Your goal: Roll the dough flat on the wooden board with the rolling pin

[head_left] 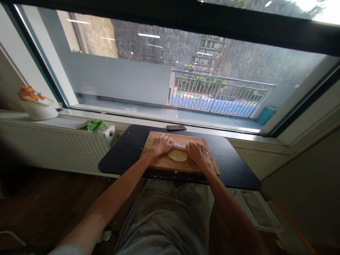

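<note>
Hands: both rest palm down on a rolling pin [179,145], the left hand [159,145] over its left end and the right hand [197,154] over its right end.
Grip state: fingers lie curled loosely over the pin, pressing rather than pinching; neither hand closes fully round it, and nothing else is held.
Pin axis: its long axis runs left to right across the person's front, roughly parallel to the window sill [239,132]; only the short pale middle stretch shows between the two hands.
Dough position: a flat, pale yellow round of dough [177,156] lies directly beneath and just nearer the body than the visible part of the pin, touching it.
Dough from the grip: it sits between the hands, centred, so neither is clearly closer; the right hand's thumb side appears to touch its edge, the left hand's wrist is just beside it.
Board: a wooden cutting board [170,164] carries dough, pin and hands; its long side also runs left to right, slightly skewed, the right corner nearer the body.
Table: a black tabletop [124,156] with rounded corners holds the board and is dotted with pale crumbs.
Beyond: a dark flat phone-like object [176,127] lies at the table's far edge, well apart from the hands.
Further left: a green cloth [95,125] on the radiator [53,145], and a white bowl-like pot [38,108] with something orange in it.
</note>
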